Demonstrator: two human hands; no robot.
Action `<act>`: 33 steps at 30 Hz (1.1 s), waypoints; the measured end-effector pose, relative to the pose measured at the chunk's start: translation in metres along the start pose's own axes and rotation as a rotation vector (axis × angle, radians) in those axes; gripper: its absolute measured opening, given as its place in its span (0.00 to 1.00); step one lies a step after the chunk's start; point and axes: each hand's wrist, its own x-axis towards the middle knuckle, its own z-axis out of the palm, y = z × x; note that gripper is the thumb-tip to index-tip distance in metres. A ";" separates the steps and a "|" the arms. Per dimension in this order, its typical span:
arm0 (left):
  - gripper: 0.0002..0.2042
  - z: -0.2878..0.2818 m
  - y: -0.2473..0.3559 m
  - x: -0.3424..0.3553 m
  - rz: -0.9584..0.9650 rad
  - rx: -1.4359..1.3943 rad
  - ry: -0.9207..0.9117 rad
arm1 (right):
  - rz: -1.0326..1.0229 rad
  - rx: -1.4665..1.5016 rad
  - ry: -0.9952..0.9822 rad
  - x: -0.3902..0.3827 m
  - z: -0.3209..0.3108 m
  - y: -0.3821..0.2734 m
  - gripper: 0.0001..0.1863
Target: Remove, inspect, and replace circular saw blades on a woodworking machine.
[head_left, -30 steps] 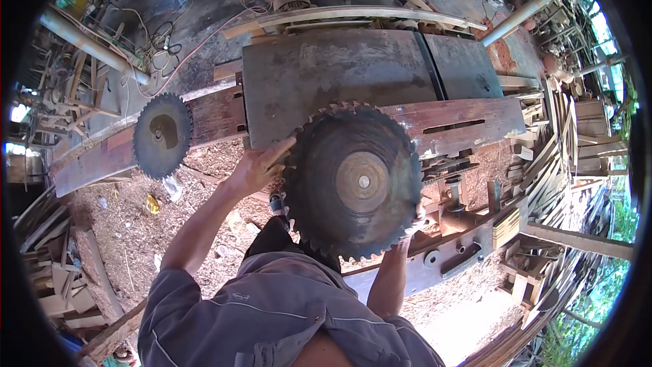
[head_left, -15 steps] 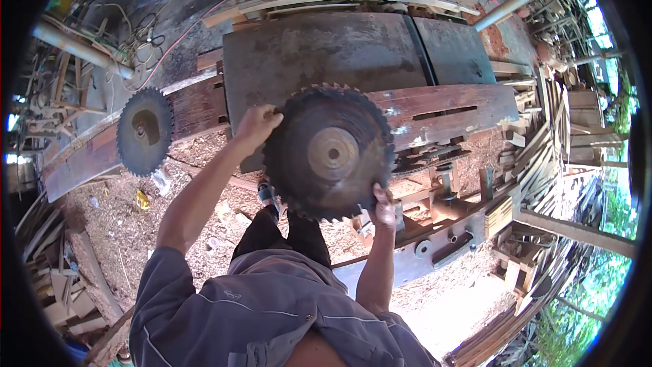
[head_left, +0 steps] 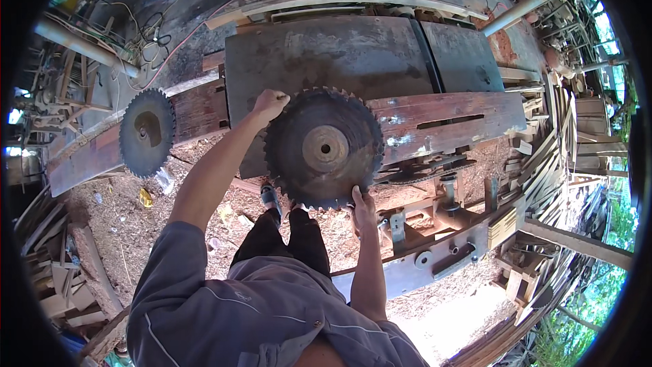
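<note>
Two hands share one big round saw blade (head_left: 327,137): the left hand (head_left: 270,104) is curled at its upper left teeth, and the right hand (head_left: 363,209) keeps it at the lower right, with thumb on the face. Being round, the blade has no long axis, but it lies between the hands on a slanting line, its hub about equally near to both. It overlaps the near edge of the dark counter (head_left: 326,54), though I cannot tell whether they touch.

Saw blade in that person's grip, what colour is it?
The saw blade is dark grey, with a lighter brown middle, best seen in the head view.
</note>
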 end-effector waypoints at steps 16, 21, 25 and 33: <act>0.11 -0.004 -0.028 -0.068 0.168 -0.246 0.521 | -0.123 -0.323 0.180 0.006 -0.012 0.008 0.25; 0.13 -0.045 -0.076 -0.140 0.092 -0.313 0.622 | -0.683 -0.594 0.774 -0.019 -0.016 -0.013 0.24; 0.14 -0.094 -0.138 -0.177 -0.064 -0.223 0.728 | -0.680 -0.522 0.527 -0.058 0.061 -0.071 0.19; 0.24 -0.206 -0.368 -0.186 -0.373 0.036 1.263 | -0.489 -0.708 0.019 -0.061 0.272 -0.037 0.11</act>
